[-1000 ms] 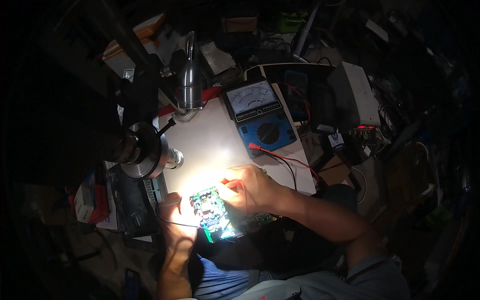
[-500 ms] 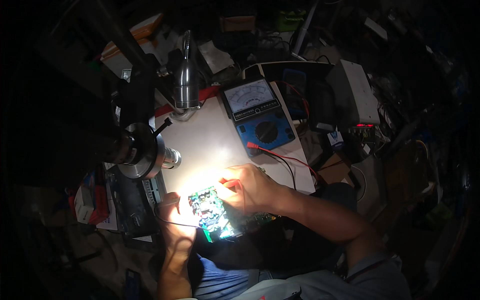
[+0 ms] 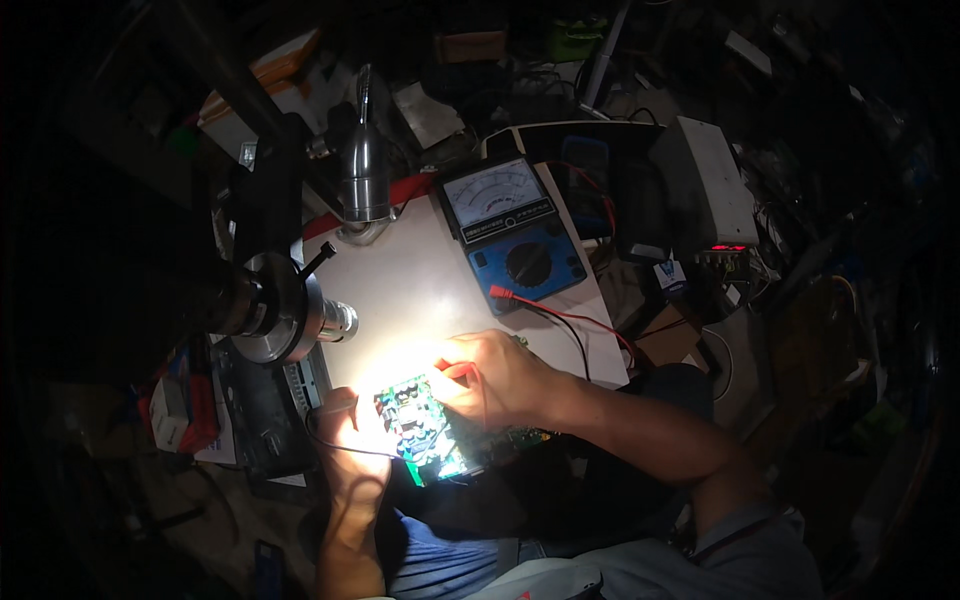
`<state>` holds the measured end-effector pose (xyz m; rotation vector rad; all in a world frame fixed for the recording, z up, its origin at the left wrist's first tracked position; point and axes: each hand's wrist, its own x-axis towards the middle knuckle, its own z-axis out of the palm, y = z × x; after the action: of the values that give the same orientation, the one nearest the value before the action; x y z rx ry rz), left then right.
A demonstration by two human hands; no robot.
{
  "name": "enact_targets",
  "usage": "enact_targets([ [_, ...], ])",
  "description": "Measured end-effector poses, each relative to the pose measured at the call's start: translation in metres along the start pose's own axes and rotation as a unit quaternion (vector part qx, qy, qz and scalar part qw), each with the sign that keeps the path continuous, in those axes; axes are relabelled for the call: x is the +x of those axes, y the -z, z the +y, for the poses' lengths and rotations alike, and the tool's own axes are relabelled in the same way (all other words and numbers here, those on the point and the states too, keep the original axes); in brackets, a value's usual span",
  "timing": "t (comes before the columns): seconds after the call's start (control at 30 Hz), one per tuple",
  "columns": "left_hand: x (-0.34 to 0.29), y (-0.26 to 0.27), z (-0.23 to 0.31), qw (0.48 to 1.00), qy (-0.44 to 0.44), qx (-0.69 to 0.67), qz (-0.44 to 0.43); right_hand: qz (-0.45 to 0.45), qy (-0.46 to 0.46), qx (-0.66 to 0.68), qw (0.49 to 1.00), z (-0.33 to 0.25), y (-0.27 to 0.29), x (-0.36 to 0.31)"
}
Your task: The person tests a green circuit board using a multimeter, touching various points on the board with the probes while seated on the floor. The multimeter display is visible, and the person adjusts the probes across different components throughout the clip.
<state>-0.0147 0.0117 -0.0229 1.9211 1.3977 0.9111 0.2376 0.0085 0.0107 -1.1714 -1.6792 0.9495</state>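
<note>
The board (image 3: 424, 442) sits between the hands, by the near edge of the surface (image 3: 395, 275). The left hand (image 3: 352, 440) grips its left edge; the right hand's (image 3: 500, 382) grip pinches a red probe (image 3: 466, 370). The meter (image 3: 514, 228) lies far right.

A pale, flat-topped counter (image 3: 385, 270) carries an analog multimeter (image 3: 512, 228) lying face up toward its right side, white scale at the far end, blue dial panel nearer the wearer. A red plug (image 3: 502, 292) sits at the meter's lower left corner; from there a red lead (image 3: 590, 319) crosses to the right-hand edge, while a black lead (image 3: 582, 345) curves toward the near right. A red strip (image 3: 410, 188) lines part of the far edge, and glare whitens the near side.
</note>
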Motion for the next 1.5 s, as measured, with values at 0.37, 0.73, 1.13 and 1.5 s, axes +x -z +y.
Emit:
enact_targets([
  [0.37, 0.001, 0.0, 0.004, 0.999, -0.03, 0.012, 0.005, -0.001, -0.015, 0.004, 1.0, 0.0, 0.0, -0.001],
  [0.73, -0.001, -0.002, 0.005, 0.999, 0.021, -0.023, 0.011, -0.033, -0.043, 0.0, 0.999, -0.003, 0.003, -0.001],
  [1.13, -0.008, 0.0, -0.001, 0.992, 0.083, -0.095, 0.016, 0.232, 0.071, -0.083, 0.967, -0.002, 0.099, 0.003],
  [1.5, -0.002, 0.0, 0.006, 0.991, 0.117, -0.067, -0.003, 0.128, 0.089, -0.264, 0.952, 0.023, 0.102, 0.006],
])
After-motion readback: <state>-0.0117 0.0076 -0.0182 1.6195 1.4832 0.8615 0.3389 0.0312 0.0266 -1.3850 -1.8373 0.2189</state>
